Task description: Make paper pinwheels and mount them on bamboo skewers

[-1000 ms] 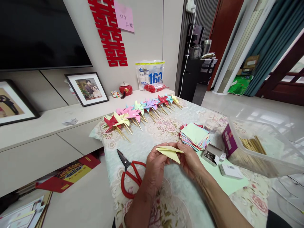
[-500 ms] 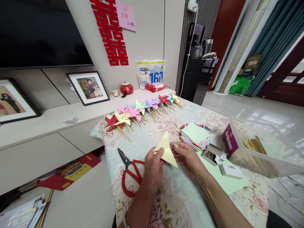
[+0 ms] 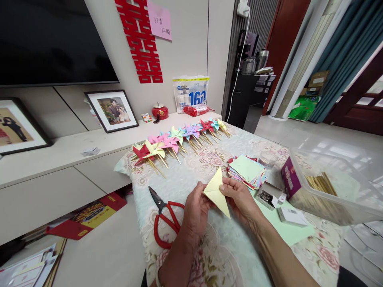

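Note:
A pale yellow piece of folded paper (image 3: 218, 195) is held between both hands above the table, its points sticking up and down. My left hand (image 3: 196, 209) grips its left corner, with the fingers curled partly out of sight behind the sheet. The thumb of my right hand (image 3: 239, 195) presses on the paper's right side, and the other fingers are behind it. Red-handled scissors (image 3: 166, 217) lie just left of my left hand. Beyond my right hand is a stack of coloured paper squares (image 3: 247, 171).
Finished paper pinwheels (image 3: 169, 144) on sticks lie in a row along the table's far edge. At right are an open box of small metal pins (image 3: 266, 197), a white box (image 3: 292, 216), a green sheet (image 3: 295, 235), a clear round container (image 3: 267, 158) and a plastic bin (image 3: 302, 199) of sticks.
The paper has shifted slightly right and turned. My right thumb has come onto its front, while my left thumb has moved from its middle to the left edge.

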Tool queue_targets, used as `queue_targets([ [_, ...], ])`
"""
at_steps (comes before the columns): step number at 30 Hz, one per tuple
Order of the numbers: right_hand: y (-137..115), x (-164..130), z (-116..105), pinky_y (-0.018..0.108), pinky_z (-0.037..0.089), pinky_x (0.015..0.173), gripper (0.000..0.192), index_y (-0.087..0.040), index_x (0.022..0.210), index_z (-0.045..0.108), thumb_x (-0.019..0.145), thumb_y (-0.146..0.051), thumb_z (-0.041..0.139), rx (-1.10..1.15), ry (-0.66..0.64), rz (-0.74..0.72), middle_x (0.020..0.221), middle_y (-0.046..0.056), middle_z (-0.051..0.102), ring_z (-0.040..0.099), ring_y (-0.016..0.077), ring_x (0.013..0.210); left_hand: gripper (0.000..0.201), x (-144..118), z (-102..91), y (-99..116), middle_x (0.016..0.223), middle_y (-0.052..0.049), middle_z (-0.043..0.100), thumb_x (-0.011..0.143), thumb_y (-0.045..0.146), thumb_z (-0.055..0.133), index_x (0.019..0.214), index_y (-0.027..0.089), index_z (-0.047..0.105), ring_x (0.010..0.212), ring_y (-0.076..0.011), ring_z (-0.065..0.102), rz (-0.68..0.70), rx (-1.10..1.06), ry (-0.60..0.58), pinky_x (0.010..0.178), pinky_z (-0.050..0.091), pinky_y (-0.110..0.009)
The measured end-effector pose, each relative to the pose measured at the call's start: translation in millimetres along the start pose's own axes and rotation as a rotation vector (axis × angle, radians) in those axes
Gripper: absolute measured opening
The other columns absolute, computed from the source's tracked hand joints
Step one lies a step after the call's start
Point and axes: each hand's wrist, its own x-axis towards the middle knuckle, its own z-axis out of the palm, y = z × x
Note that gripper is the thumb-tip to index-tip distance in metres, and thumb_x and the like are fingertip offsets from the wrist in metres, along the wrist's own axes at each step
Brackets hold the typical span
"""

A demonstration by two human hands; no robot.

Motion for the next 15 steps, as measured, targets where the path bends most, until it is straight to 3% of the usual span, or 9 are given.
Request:
queue_targets([
  [5,-0.5,-1.2,0.7,0.025,0.054,0.062,0.04,-0.016,0.091,0.074,0.058,-0.03,0.092,0.01,-0.012,0.013,0.077,0.005,0.079,0.07,0.0152,0.062,0.038,-1.9,-1.5,-1.1,0.075,-0.008,0.071,0.074,0.05,0.072,0.081,0.013,0.068,0.072,-0.0213,0.065,0.013,0.011,-0.064,0.063,0.051,-0.03],
  [15,-4.2,-2.3,1.5,0.025,0.054,0.06,0.043,-0.015,0.092,0.072,0.057,-0.032,0.092,-0.002,-0.03,0.024,0.079,0.006,0.079,0.07,0.0161,0.064,0.024,-3.9,-2.0,0.4,0.07,-0.004,0.065,0.076,0.04,0.071,0.075,0.016,0.069,0.062,-0.0159,0.055,0.036,0.012,-0.097,0.053,0.044,-0.026],
])
